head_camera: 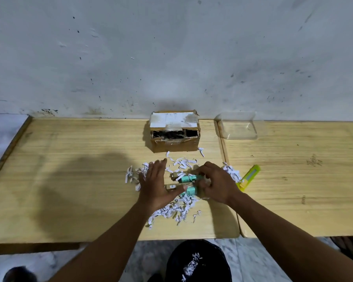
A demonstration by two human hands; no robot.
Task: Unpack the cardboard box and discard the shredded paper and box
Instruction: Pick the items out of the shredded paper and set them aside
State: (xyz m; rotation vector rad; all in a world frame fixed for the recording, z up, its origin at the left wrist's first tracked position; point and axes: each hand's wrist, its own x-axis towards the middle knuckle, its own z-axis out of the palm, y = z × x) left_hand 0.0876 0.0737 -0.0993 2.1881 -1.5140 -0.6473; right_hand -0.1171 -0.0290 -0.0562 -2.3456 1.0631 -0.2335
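An opened cardboard box (174, 132) with a white label and torn tape stands on its side at the back of the wooden table (69, 169). White shredded paper (175, 208) lies scattered in front of it. Among the shreds are small tan product boxes (171, 186) and teal items (186, 178). My left hand (154, 184) lies flat with fingers spread over the shreds, its thumb touching the near tan box. My right hand (214, 183) has its fingers curled around the teal items.
A clear plastic container (239, 126) sits at the back right. A yellow-green box cutter (249, 177) lies to the right of my right hand. A black bin bag (198, 261) with some shreds inside stands on the floor below the table's front edge.
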